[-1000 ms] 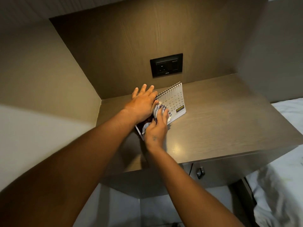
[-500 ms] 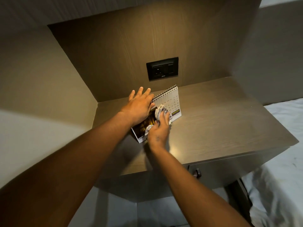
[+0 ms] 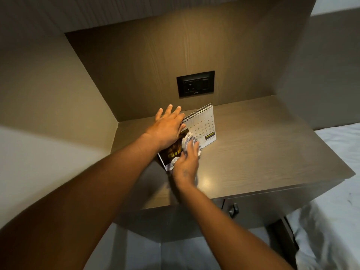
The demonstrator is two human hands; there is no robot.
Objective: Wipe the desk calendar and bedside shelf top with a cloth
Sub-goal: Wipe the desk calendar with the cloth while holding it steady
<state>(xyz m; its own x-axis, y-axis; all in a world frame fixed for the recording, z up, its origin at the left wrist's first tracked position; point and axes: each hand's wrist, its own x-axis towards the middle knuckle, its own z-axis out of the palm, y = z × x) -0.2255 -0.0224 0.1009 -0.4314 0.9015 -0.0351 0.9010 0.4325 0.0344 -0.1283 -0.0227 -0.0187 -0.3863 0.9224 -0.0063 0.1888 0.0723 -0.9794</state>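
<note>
Desk calendar (image 3: 202, 126): spiral-bound along the top edge, tilted back, white date grid on the right, dark photo panel on the left; it stands on the shelf near the back-left corner.
Cloth (image 3: 188, 142): white with a bluish pattern, bunched up and pressed against the calendar's face.
Right hand (image 3: 186, 164): fingers curled around the cloth (firmly closed on it).
Left hand (image 3: 168, 128): flat and spread, palm resting on the calendar's upper left.
Bedside shelf top (image 3: 263, 145): dark wood grain.
Wall socket (image 3: 195, 84): black, above the calendar.
</note>
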